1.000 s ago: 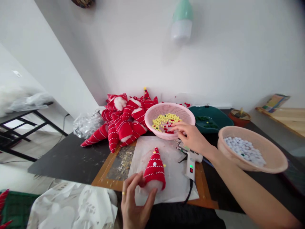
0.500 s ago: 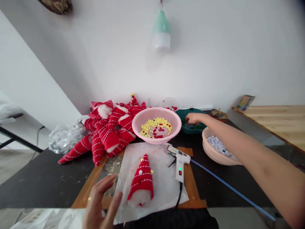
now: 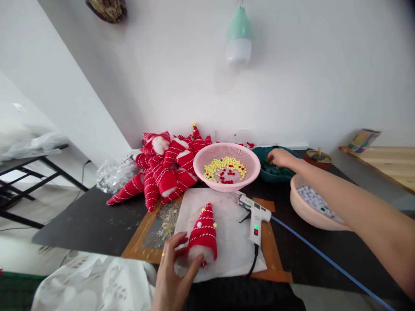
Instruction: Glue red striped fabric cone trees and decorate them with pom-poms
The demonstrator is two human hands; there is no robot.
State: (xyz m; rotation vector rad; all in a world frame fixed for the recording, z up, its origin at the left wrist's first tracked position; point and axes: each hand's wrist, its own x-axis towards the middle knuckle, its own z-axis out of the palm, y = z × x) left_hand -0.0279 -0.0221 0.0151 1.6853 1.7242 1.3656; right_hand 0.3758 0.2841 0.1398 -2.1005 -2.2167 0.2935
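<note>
The left hand (image 3: 175,270), spread fairly wide, is at the lower left of the red striped cone (image 3: 203,233), which lies on the white sheet (image 3: 227,229) near the desk's (image 3: 87,224) front edge. Over by the desk's back edge, the right hand (image 3: 279,158) reaches into the green basin (image 3: 264,170), fingertips drawn in; I can't tell whether they pinch anything. The pink basket (image 3: 227,186) sits just beside that basin, the glue gun (image 3: 255,216) in front.

We see even, fairly bright, diffuse light; a soft shadow falls on the wall (image 3: 181,77) beside the lamp (image 3: 239,36). Fine detail is slightly soft, and wide-angle distortion stretches the edges, with darkening at upper right.
</note>
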